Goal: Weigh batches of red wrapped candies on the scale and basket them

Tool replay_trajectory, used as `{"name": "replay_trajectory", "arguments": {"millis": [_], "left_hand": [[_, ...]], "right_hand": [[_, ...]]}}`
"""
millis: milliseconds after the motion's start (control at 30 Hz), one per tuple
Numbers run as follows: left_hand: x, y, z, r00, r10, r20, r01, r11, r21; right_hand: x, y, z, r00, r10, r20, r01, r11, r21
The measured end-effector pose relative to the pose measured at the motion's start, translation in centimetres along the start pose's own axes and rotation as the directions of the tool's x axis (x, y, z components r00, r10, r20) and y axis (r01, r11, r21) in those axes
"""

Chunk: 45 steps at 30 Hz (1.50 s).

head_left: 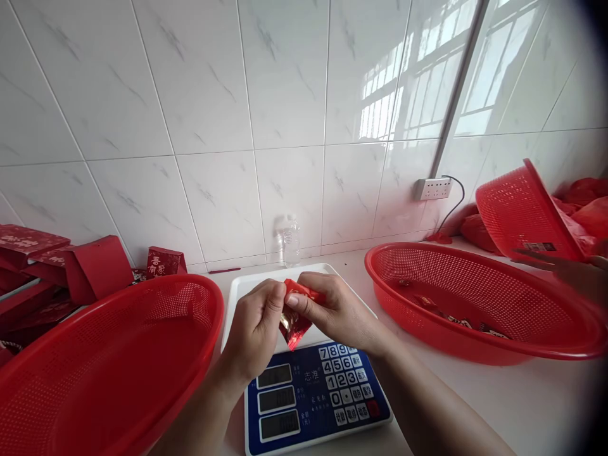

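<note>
Between my hands is a small shiny red and gold packet (295, 323), held above a digital weighing scale (313, 405). My left hand (256, 323) pinches its upper left edge with thumb and curled fingers. From the other side, my right hand (332, 307) grips it, thumb laid across the front. The packet's lower corner hangs free below the fingers, and its contents are hidden. Beneath the hands lies the scale's white weighing tray (237, 288), partly covered by them. Its blue panel with number keys and three displays faces me.
A red basket (209, 316) stands at left, beside several red boxes (99, 269). On the right, another red basket (380, 285) holds several small packets (460, 322). Behind it, another person's hand (574, 275) is by a tilted red basket (513, 209). A clear bottle (291, 240) stands against the wall.
</note>
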<state>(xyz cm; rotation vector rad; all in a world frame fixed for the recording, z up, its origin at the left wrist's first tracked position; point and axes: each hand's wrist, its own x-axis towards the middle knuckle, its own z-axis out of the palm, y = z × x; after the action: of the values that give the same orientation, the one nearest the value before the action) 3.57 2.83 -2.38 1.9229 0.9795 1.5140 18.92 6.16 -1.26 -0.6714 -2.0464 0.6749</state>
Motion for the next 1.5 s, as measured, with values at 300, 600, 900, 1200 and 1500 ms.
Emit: {"name": "replay_trajectory", "arguments": {"millis": [300,600,900,1200,1500], "left_hand": [[-0.1,-0.1,-0.1,0.999,-0.017,-0.036,0.018,0.999,0.031],[0.1,0.3,-0.3,0.993,0.059,-0.099,-0.038,0.977,0.208],[-0.1,0.3,0.1,0.998,0.004,-0.061,0.0,0.998,0.066],[0.0,0.1,-0.1,0.988,0.019,-0.154,0.003,0.989,0.145],[0.3,-0.2,-0.4,0.993,-0.018,-0.117,0.034,0.991,0.13]], "right_hand": [[0.1,-0.1,0.1,0.98,-0.173,-0.102,0.171,0.985,-0.03],[0.1,0.2,0.4,0.997,0.059,0.048,-0.067,0.978,0.198],[0.0,0.0,0.3,0.984,-0.145,-0.1,0.133,0.984,-0.117],[0.2,0.3,0.6,0.995,0.064,-0.072,-0.046,0.973,0.225],[0.3,0.3,-0.6,0.995,0.094,0.019,-0.096,0.965,0.244]]}}
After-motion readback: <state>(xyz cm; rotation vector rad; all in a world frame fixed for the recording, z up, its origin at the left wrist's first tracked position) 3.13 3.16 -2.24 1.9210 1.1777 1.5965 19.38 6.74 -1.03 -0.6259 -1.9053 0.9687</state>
